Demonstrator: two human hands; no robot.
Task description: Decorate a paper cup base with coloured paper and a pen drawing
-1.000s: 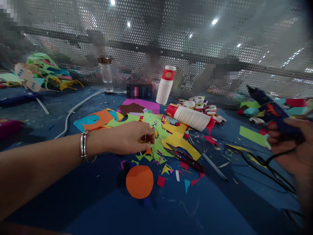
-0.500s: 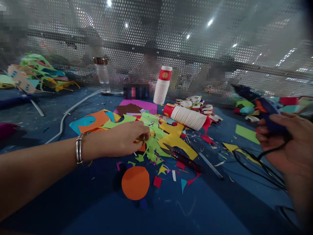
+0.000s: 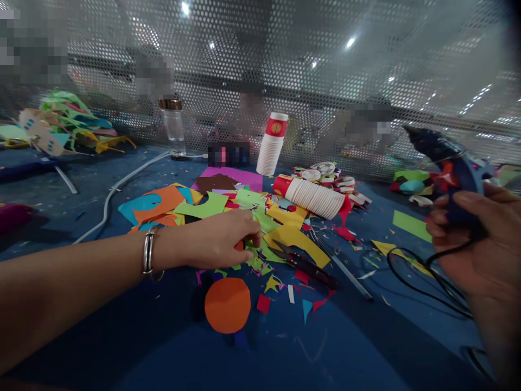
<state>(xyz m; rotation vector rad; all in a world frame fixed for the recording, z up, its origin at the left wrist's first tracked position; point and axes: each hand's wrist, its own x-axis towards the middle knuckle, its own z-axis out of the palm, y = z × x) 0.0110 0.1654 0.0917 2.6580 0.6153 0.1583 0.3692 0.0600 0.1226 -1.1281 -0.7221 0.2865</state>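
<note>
My left hand (image 3: 228,236) hovers palm down over green paper scraps (image 3: 266,222), its fingers bent and the thumb apart from them. I see nothing held in it, though its palm side is hidden. In front of it lies an orange paper circle (image 3: 227,306). Dark-handled scissors (image 3: 307,265) rest to its right, by a yellow paper offcut (image 3: 303,241). At the right, my right hand (image 3: 484,233) is closed round a blue glue gun (image 3: 459,179) with an orange trigger, held above the table with its dark nozzle pointing left and up.
A stack of paper cups (image 3: 271,146) stands at the back; another stack (image 3: 313,195) lies on its side. A glass bottle (image 3: 174,130) and white cable (image 3: 109,198) are left. The gun's black cord (image 3: 423,266) loops right. A clear glue stick (image 3: 345,271) lies near the scissors.
My left hand has shifted right over the scraps, and its thumb now shows apart from the fingers. The glue gun in my right hand has moved slightly right and up.
</note>
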